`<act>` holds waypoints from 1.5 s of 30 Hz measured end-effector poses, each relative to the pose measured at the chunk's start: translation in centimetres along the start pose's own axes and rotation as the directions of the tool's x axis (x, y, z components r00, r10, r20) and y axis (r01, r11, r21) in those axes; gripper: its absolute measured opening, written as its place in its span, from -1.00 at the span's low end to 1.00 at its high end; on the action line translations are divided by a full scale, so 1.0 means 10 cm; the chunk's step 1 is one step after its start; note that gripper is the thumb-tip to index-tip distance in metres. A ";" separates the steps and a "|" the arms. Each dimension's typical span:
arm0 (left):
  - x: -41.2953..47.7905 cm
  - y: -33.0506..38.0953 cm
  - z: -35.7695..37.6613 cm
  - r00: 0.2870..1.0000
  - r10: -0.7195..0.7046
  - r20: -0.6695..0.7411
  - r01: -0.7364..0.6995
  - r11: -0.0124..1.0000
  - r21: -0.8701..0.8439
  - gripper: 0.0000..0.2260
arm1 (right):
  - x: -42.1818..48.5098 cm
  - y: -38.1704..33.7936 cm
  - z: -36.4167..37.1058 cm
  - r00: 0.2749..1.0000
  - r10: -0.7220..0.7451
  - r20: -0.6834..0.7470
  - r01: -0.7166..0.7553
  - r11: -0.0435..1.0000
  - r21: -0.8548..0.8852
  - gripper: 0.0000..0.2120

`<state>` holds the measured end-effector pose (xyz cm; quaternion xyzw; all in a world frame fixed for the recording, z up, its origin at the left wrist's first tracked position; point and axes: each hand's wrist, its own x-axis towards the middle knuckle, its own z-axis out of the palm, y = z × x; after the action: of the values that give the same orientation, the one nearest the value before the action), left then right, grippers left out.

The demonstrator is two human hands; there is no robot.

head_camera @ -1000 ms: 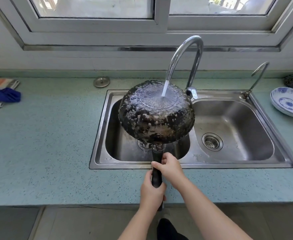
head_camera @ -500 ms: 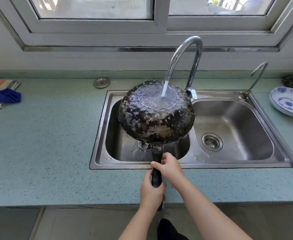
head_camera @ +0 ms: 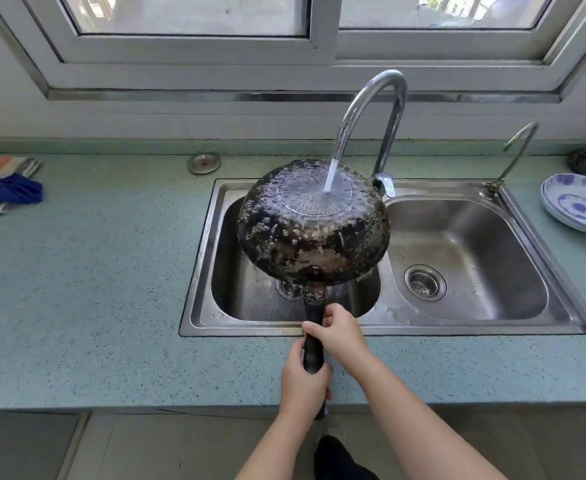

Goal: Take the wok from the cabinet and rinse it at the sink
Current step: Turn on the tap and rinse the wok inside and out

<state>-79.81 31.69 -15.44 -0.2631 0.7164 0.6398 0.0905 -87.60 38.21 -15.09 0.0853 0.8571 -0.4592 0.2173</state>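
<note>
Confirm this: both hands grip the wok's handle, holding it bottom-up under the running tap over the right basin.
Not quite. The head view shows the wok over the left basin, not the right basin. The rest stands: left hand and right hand grip the handle, bottom-up under the running tap.

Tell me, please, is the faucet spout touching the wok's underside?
Apart. The head view shows a water stream bridging the gap between the spout and the upturned wok.

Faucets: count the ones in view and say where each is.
2. The tall faucet stands behind the divider, pouring on the wok; the small faucet is at the sink's back-right corner.
</note>
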 end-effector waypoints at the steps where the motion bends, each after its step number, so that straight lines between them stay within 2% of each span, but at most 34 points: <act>1: 0.00 0.00 0.00 1.000 0.001 -0.001 -0.001 1.000 0.001 -0.72 | 0.00 0.00 0.00 1.000 0.000 -0.002 0.000 1.000 0.000 -0.66; 11: -0.02 0.03 -0.01 1.000 0.013 0.002 -0.013 1.000 0.007 -0.67 | 0.01 0.01 0.00 1.000 -0.005 0.001 0.005 1.000 -0.016 -0.64; 27: 0.01 -0.03 -0.01 1.000 -0.030 0.009 0.030 1.000 -0.009 -0.76 | 0.00 0.00 0.00 1.000 -0.003 0.002 0.003 0.999 -0.032 -0.63; 32: 0.02 -0.04 0.00 0.999 -0.049 0.003 0.049 0.999 -0.012 -0.73 | 0.00 0.00 0.00 1.000 -0.003 -0.001 0.003 0.999 -0.043 -0.65; 38: -0.01 -0.02 0.00 1.000 -0.029 -0.005 0.029 0.999 0.021 -0.77 | -0.03 -0.05 0.02 0.999 -0.010 -0.045 0.006 0.995 -0.097 -0.69; 45: -0.06 -0.07 -0.10 0.999 0.008 -0.052 -0.002 0.993 0.114 -0.67 | -0.05 -0.02 0.13 0.999 -0.030 -0.023 0.029 0.999 -0.025 -0.76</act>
<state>-78.75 30.85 -15.60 -0.2721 0.7547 0.5909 0.0850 -86.81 37.07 -15.36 0.0753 0.8663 -0.4509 0.2014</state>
